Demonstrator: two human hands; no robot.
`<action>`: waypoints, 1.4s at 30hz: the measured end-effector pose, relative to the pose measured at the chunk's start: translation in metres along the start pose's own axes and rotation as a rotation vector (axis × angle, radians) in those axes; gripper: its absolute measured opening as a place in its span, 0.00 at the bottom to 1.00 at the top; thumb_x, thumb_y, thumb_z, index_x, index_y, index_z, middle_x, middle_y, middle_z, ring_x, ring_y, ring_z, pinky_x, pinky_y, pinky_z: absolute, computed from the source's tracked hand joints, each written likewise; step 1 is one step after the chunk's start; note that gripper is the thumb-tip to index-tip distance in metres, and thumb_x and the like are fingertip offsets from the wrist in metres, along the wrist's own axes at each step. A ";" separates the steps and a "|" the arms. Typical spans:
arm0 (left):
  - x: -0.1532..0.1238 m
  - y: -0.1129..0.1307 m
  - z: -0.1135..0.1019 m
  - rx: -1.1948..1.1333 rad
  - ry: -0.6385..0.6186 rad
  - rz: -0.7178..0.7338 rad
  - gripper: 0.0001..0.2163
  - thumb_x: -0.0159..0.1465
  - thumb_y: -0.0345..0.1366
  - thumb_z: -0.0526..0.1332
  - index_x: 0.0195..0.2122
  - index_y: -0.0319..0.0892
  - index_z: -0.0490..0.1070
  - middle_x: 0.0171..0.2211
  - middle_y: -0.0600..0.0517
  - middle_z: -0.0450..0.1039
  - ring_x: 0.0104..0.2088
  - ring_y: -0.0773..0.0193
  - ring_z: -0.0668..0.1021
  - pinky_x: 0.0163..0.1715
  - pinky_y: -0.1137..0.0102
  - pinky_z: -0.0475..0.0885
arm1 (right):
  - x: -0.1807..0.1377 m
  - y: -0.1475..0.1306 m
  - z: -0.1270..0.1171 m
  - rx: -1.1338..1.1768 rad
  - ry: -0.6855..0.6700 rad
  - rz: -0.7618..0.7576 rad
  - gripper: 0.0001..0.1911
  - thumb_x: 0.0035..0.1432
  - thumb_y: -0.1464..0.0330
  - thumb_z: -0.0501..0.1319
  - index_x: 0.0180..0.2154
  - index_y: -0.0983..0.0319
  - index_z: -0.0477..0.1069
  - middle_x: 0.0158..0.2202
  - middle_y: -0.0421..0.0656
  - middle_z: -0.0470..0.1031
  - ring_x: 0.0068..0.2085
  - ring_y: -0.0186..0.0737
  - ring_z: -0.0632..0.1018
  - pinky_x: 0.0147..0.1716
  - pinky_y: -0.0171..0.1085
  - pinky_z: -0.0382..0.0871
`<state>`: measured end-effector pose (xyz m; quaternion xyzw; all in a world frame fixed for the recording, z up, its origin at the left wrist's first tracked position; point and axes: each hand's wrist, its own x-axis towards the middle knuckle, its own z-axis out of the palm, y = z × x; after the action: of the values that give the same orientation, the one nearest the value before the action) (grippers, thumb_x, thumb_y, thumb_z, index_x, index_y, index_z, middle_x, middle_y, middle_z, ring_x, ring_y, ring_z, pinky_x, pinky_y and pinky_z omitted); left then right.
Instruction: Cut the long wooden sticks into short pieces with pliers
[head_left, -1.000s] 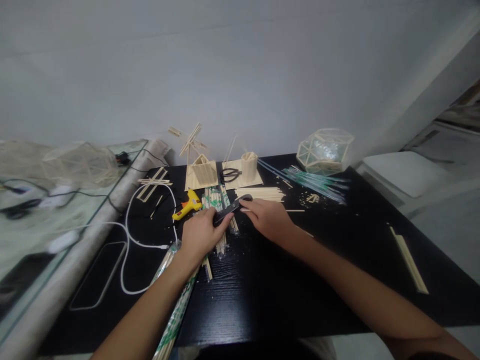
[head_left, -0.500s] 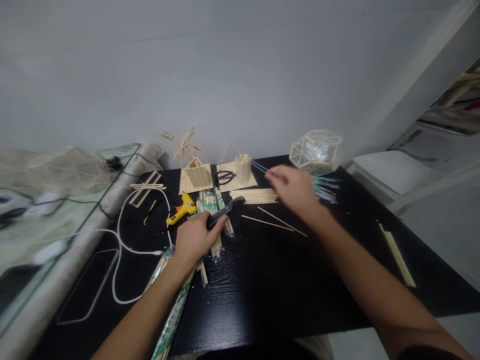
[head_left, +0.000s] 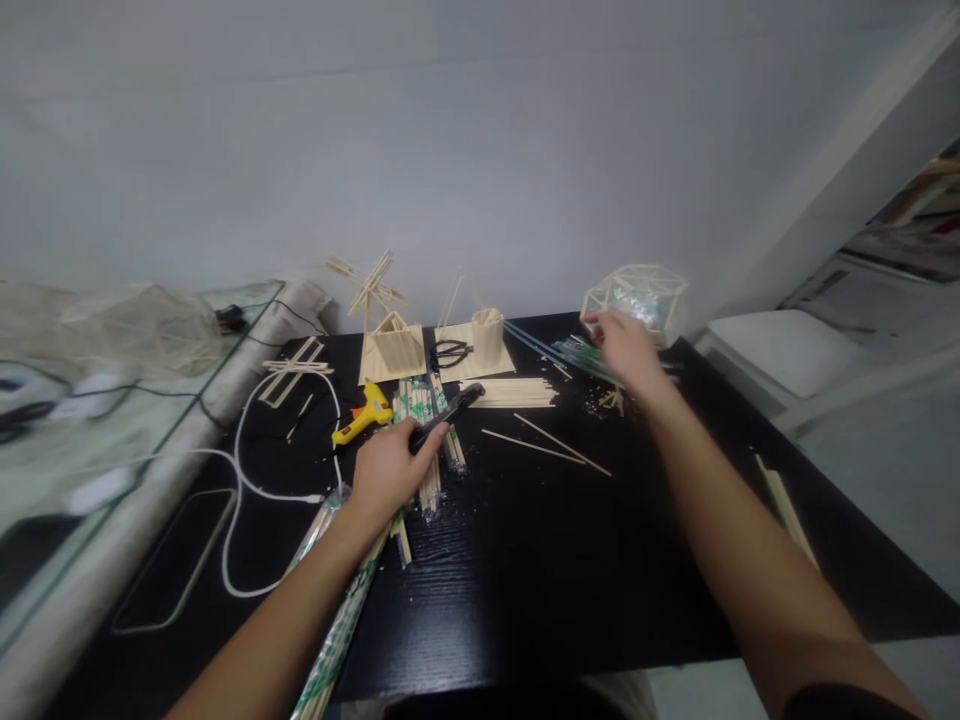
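Note:
My left hand [head_left: 394, 460] is closed around a long dark hand tool [head_left: 452, 406] whose blunt end points away to the right; its exact kind is unclear. Under and beside this hand lie wooden chopsticks [head_left: 427, 480] in green-printed clear wrappers. At the back right my right hand [head_left: 626, 345] reaches out, fingers stretched and apart, with nothing visible in them. It is in front of a faceted frame of sticks [head_left: 651, 290] and above torn clear and green wrappers [head_left: 581, 355]. Thin blue strips [head_left: 529, 340] lie just left of it.
A yellow glue gun [head_left: 364, 413], a white cable [head_left: 238, 480] and a phone-like outline [head_left: 176, 560] are at left. Behind stand a stick windmill [head_left: 397, 350] and a round stick holder [head_left: 489, 340] near black scissors [head_left: 450, 352]. A row of sticks [head_left: 510, 392] and two thin sticks [head_left: 555, 445] lie centrally.
My right hand has moved right and away from me, from the blue strips towards the faceted frame. The blue strips now lie on the table by the wrappers. My left hand keeps its hold.

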<state>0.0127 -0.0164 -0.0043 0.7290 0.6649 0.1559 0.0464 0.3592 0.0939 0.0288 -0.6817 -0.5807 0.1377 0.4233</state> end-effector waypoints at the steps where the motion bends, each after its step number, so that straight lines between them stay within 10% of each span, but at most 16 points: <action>1: 0.000 -0.001 0.000 -0.039 0.018 0.000 0.26 0.70 0.59 0.48 0.32 0.42 0.73 0.30 0.46 0.78 0.33 0.55 0.79 0.32 0.67 0.61 | -0.008 -0.009 0.004 0.052 -0.091 -0.043 0.22 0.70 0.61 0.47 0.43 0.63 0.78 0.34 0.46 0.77 0.36 0.43 0.77 0.42 0.42 0.70; 10: 0.003 -0.007 0.002 -0.256 0.123 0.006 0.24 0.70 0.55 0.51 0.30 0.41 0.74 0.27 0.50 0.75 0.29 0.60 0.76 0.32 0.69 0.61 | -0.089 -0.058 0.048 -0.192 -0.769 -0.278 0.07 0.61 0.73 0.64 0.35 0.64 0.82 0.31 0.45 0.81 0.33 0.40 0.77 0.35 0.35 0.64; 32: 0.002 -0.004 0.003 -0.276 0.079 0.016 0.23 0.70 0.54 0.53 0.35 0.41 0.77 0.30 0.46 0.78 0.34 0.56 0.79 0.36 0.67 0.65 | -0.125 -0.064 0.075 -0.710 -0.758 -0.476 0.15 0.64 0.81 0.54 0.49 0.74 0.74 0.48 0.61 0.78 0.53 0.57 0.77 0.50 0.44 0.67; 42: 0.002 -0.002 0.018 -0.826 -0.007 0.043 0.17 0.62 0.51 0.65 0.34 0.39 0.78 0.30 0.52 0.78 0.32 0.61 0.77 0.36 0.70 0.69 | -0.138 -0.087 0.061 -0.108 -0.804 -0.396 0.09 0.73 0.70 0.53 0.42 0.64 0.70 0.35 0.46 0.80 0.36 0.39 0.80 0.36 0.35 0.64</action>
<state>0.0158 -0.0117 -0.0212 0.6633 0.5311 0.4080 0.3340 0.2195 -0.0088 0.0137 -0.4710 -0.8245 0.2775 0.1461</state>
